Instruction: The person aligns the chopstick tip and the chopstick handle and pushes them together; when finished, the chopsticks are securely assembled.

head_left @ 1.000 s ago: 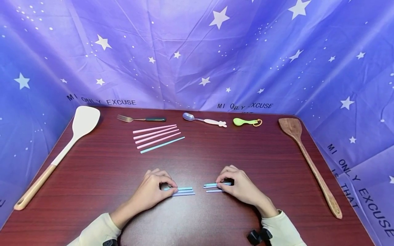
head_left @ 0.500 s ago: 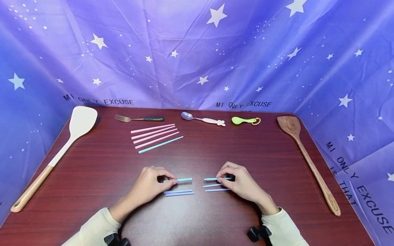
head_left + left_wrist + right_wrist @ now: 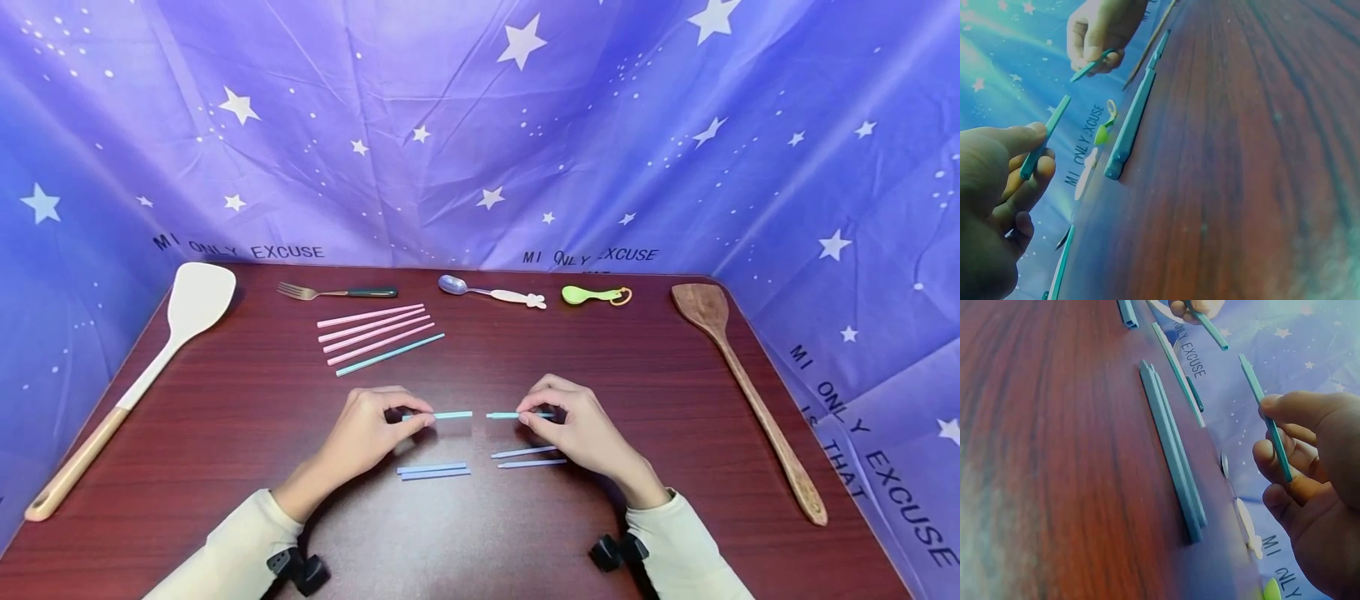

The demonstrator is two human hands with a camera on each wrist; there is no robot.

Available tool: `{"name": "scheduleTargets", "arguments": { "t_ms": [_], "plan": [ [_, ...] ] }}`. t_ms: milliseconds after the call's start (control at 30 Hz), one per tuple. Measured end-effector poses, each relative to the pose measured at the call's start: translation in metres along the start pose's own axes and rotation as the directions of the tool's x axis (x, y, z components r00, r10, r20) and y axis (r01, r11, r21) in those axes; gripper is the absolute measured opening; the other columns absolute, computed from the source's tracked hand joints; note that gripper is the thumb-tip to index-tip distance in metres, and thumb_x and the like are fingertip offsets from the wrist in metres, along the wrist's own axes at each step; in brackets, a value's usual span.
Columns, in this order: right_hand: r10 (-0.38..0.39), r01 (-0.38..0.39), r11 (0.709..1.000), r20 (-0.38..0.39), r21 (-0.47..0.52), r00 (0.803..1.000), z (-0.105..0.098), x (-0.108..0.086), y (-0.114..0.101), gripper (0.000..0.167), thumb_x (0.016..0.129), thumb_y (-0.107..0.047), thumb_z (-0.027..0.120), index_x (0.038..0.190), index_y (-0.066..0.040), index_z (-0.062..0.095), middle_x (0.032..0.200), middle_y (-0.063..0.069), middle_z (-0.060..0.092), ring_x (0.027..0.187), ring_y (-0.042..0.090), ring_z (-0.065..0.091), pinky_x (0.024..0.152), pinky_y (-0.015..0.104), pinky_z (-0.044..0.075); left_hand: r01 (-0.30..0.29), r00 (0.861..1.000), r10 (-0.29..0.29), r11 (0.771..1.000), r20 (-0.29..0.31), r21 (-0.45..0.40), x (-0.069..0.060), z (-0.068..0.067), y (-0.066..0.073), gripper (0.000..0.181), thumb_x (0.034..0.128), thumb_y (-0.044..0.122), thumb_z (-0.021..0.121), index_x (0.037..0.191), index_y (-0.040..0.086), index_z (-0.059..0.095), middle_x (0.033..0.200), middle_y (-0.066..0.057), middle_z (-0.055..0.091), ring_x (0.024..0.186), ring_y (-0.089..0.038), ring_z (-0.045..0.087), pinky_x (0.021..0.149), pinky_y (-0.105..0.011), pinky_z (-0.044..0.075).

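Note:
In the head view my left hand (image 3: pixel 369 433) pinches a teal stick piece (image 3: pixel 455 414) between thumb and fingers. Facing it across a small gap, my right hand (image 3: pixel 581 421) pinches another teal piece (image 3: pixel 501 415) with a narrower tip. Both wrist views show these pieces lifted off the table, the left one (image 3: pixel 1049 134) and the right one (image 3: pixel 1254 381), their ends apart. Two blue-violet pieces (image 3: pixel 435 472) lie side by side on the table nearer the body at left. At right lie two more with narrow tips (image 3: pixel 528 457), below my right hand.
Several pink sticks (image 3: pixel 375 326) and one long teal stick (image 3: pixel 390 355) lie behind my left hand. Along the back are a fork (image 3: pixel 337 292), a spoon (image 3: pixel 491 292) and a green spoon (image 3: pixel 596 295). A white spatula (image 3: pixel 197 304) lies left, a wooden one (image 3: pixel 738 358) right.
Both hands have moved away from the body with the teal pieces, whose ends have come closer together. The blue-violet pieces stay on the table, now separate from the teal ones.

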State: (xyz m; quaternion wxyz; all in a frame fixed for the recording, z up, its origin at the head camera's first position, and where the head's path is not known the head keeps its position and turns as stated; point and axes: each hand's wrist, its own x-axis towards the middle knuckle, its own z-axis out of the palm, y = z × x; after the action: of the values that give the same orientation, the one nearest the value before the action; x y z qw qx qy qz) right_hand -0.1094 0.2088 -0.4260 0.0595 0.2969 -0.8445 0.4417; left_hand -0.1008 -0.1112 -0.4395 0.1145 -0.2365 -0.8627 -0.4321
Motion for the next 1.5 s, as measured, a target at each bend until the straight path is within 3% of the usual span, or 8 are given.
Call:
{"name": "scheduleTargets", "arguments": {
  "t_ms": [167,367,600,867,1267,1500],
  "plan": [
    [0.020,-0.020,1.000,-0.013,0.017,1.000,0.003,0.002,-0.001,0.010,0.089,-0.010,0.081,0.093,-0.019,0.079,0.092,-0.007,0.070,0.082,0.006,0.062,0.068,0.027,0.049,-0.004,1.000,0.004,1.000,-0.006,-0.008,0.001,0.001,0.000,0.005,0.0883,0.028,0.083,0.089,0.023,0.083,0.084,0.019,0.075,0.072,0.005,0.062,0.063,-0.020,0.049],
    [0.042,-0.041,0.999,-0.003,0.021,0.999,0.007,0.001,-0.001,0.006,0.091,-0.011,0.079,0.093,-0.017,0.079,0.091,-0.009,0.069,0.082,0.003,0.063,0.069,0.021,0.049,-0.009,1.000,0.008,1.000,-0.013,-0.004,0.000,0.001,0.001,0.006,0.0877,0.028,0.084,0.088,0.022,0.083,0.084,0.019,0.075,0.074,0.005,0.064,0.066,-0.015,0.047],
    [0.041,-0.041,0.999,-0.011,0.021,0.999,0.010,0.001,-0.001,0.008,0.091,-0.010,0.079,0.093,-0.018,0.079,0.092,-0.009,0.069,0.083,0.003,0.064,0.072,0.020,0.049,-0.010,1.000,0.010,1.000,-0.012,-0.004,0.000,0.001,0.001,0.011,0.0885,0.031,0.083,0.087,0.020,0.083,0.084,0.018,0.075,0.073,0.005,0.064,0.066,-0.015,0.047],
    [0.023,-0.022,0.999,-0.017,0.030,1.000,0.012,0.000,-0.002,0.008,0.091,-0.010,0.079,0.093,-0.017,0.079,0.091,-0.008,0.069,0.083,0.004,0.064,0.072,0.018,0.050,-0.014,1.000,0.014,1.000,-0.005,0.005,-0.001,0.001,0.002,0.006,0.0853,0.022,0.086,0.089,0.025,0.082,0.085,0.018,0.076,0.075,0.005,0.065,0.068,-0.017,0.050],
    [0.006,-0.005,1.000,-0.010,0.030,1.000,0.013,0.000,-0.004,0.008,0.091,-0.011,0.080,0.094,-0.018,0.079,0.092,-0.007,0.070,0.083,0.004,0.063,0.067,0.029,0.052,-0.033,0.999,0.033,0.999,0.009,0.014,-0.001,0.003,0.002,0.006,0.0855,0.022,0.085,0.090,0.024,0.083,0.086,0.018,0.077,0.080,0.003,0.069,0.075,-0.020,0.054],
    [-0.003,0.003,1.000,-0.007,0.019,1.000,0.015,0.000,-0.004,0.008,0.089,-0.011,0.081,0.093,-0.017,0.079,0.091,-0.006,0.070,0.081,0.004,0.062,0.065,0.026,0.049,-0.044,0.999,0.044,0.999,0.002,-0.007,-0.001,0.005,0.000,0.006,0.0854,0.021,0.085,0.090,0.022,0.083,0.087,0.015,0.078,0.082,0.000,0.071,0.077,-0.022,0.055]
  ]
}}
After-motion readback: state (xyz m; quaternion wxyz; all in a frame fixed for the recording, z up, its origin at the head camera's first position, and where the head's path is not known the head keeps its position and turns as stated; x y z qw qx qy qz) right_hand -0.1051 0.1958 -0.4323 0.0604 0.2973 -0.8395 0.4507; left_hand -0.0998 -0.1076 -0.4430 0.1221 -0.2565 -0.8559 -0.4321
